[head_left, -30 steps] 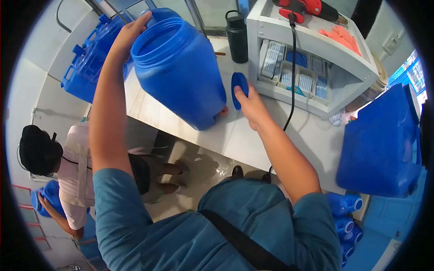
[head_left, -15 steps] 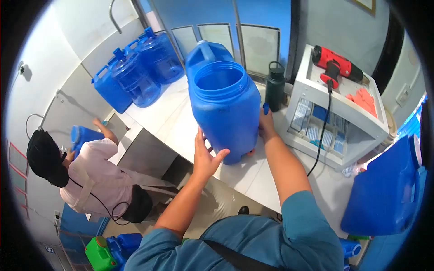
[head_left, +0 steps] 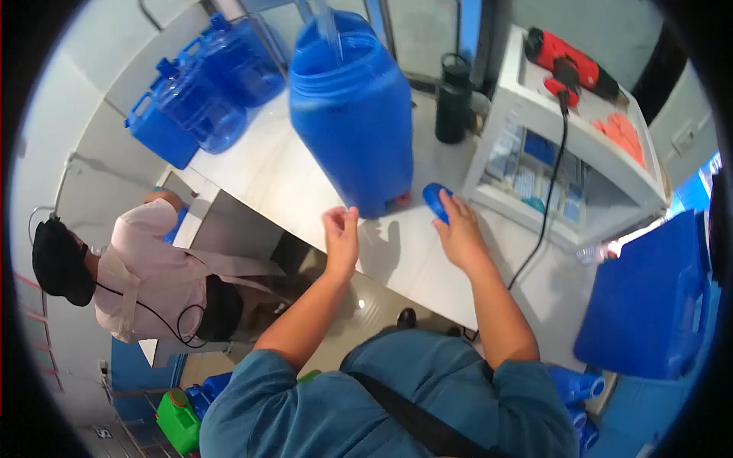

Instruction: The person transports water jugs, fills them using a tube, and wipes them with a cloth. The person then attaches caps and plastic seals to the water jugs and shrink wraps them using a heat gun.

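Observation:
A tall blue plastic jug [head_left: 355,133] stands on the white counter with its wide threaded mouth uncovered. A pale, clear streak that looks like running water [head_left: 329,32] reaches down into the mouth. My left hand [head_left: 341,243] hovers near the counter's front edge, in front of the jug's base and apart from it. Its fingers are loosely curled, with nothing visible in them. To the right of the jug, my right hand [head_left: 460,235] grips a round blue cap [head_left: 437,202] by its edge, just over the counter.
A dark green bottle [head_left: 453,103] stands behind the cap. On the right, a white shelf unit [head_left: 489,149] carries a red heat gun [head_left: 569,61] with a trailing cord. Blue water jugs [head_left: 202,103] stand at the left back. A co-worker [head_left: 145,267] works at the left.
Both hands have let go of the jug and drawn back toward me. The blue cap now shows plainly in my right hand. A clear streak now enters the jug's mouth. The view has shifted.

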`<action>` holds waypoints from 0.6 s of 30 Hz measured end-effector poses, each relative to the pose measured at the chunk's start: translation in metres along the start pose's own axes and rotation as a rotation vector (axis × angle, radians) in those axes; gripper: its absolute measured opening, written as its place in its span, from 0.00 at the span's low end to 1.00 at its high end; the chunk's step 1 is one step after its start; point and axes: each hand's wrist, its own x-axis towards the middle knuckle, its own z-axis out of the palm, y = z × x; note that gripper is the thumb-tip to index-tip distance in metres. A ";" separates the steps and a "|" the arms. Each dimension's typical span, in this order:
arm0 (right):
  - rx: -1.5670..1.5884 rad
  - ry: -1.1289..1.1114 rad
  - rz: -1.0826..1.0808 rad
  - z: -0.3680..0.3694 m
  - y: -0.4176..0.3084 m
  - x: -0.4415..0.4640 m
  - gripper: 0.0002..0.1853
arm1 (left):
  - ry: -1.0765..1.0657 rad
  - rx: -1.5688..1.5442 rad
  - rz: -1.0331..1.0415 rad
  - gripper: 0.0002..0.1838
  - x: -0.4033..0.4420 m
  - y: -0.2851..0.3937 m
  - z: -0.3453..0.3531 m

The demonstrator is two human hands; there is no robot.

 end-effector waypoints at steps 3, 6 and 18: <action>-0.426 -0.188 0.197 0.007 -0.004 -0.045 0.39 | -0.357 -0.210 -0.597 0.20 -0.018 -0.007 0.038; -0.636 -0.236 0.017 -0.008 -0.024 -0.066 0.41 | -0.446 -0.375 -0.775 0.25 0.008 -0.015 0.082; -0.200 0.412 0.093 -0.228 0.052 -0.035 0.11 | -0.249 -0.628 -0.773 0.13 0.039 -0.027 0.120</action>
